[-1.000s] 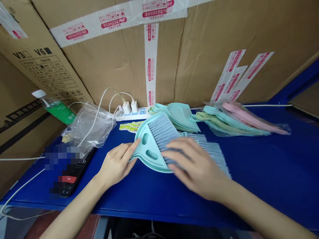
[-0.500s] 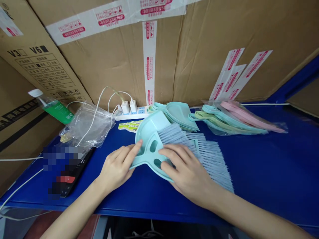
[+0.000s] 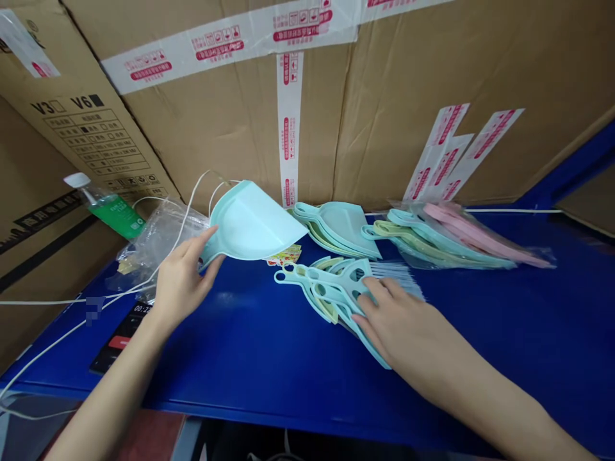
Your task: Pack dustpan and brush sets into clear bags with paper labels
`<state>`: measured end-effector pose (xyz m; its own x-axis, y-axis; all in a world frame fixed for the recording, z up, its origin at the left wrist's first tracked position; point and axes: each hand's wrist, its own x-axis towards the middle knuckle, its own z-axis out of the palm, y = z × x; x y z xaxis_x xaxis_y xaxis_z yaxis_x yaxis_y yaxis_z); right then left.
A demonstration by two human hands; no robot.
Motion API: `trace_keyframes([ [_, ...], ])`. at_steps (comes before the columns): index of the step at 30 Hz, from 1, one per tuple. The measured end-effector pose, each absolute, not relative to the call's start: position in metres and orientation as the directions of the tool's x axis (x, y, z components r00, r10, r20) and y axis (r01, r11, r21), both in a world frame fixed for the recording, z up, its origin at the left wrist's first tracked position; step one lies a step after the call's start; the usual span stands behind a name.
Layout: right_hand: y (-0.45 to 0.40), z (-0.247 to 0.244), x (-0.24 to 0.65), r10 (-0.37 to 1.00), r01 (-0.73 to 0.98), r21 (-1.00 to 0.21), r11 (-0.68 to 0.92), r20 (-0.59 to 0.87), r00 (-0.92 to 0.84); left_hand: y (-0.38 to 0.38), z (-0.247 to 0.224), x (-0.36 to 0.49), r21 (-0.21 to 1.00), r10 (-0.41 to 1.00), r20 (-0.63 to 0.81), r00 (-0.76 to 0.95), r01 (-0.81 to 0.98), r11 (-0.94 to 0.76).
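Note:
My left hand (image 3: 182, 278) grips a light-blue dustpan (image 3: 257, 224) near its handle end, raised above the table with its scoop facing up and to the right. Under my right hand (image 3: 408, 323) is a light-blue hand brush (image 3: 343, 280), gripped by its head on top of several other brushes, blue and green. Their looped handles point left, and grey bristles (image 3: 396, 276) show behind my fingers. Just beyond the brushes lies a stack of dustpans (image 3: 343, 224), blue over green.
Plastic-wrapped dustpans (image 3: 461, 240) in pink, blue and green lie at the right. A bottle (image 3: 115, 214), a clear plastic bag (image 3: 161, 240), a phone (image 3: 118, 342) and white cables are at the left. Cardboard boxes (image 3: 384, 115) wall off the blue table's (image 3: 269, 358) back.
The dustpan and brush, together in my hands before, are now apart. My left hand has lifted the dustpan up and left; my right hand has moved right, bringing the brush onto the others.

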<state>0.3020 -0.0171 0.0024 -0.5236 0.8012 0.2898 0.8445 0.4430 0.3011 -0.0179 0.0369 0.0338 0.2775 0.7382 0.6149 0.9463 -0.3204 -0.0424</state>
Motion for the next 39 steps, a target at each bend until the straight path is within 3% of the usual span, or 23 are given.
trace_keyframes([
  [5, -0.021, 0.015, 0.303, 0.884, 0.866, 0.25, 0.434, 0.068, -0.463, 0.066, 0.071, 0.02, -0.142, 0.752, 0.415, 0.512, 0.853, -0.502],
  [10, -0.014, 0.04, 0.297, 0.899, 0.894, 0.109, 0.435, -0.11, -0.424, 0.113, 0.082, 0.087, -0.217, 0.799, 0.138, 0.585, 0.805, -0.552],
  [19, -0.005, 0.041, 0.297, 0.934, 0.932, 0.087, 0.352, -0.091, -0.344, 0.189, 0.105, 0.138, -0.293, 0.713, -0.08, 0.697, 0.667, -0.685],
  [33, -0.003, 0.04, 0.298, 0.941, 0.943, 0.037, 0.332, -0.079, -0.328, 0.203, 0.104, 0.156, -0.391, 0.526, -0.15, 0.837, 0.439, -0.809],
  [39, -0.003, 0.041, 0.297, 0.943, 0.946, 0.028, 0.323, -0.094, -0.32, 0.198, 0.086, 0.169, -0.382, 0.529, -0.18, 0.829, 0.437, -0.815],
])
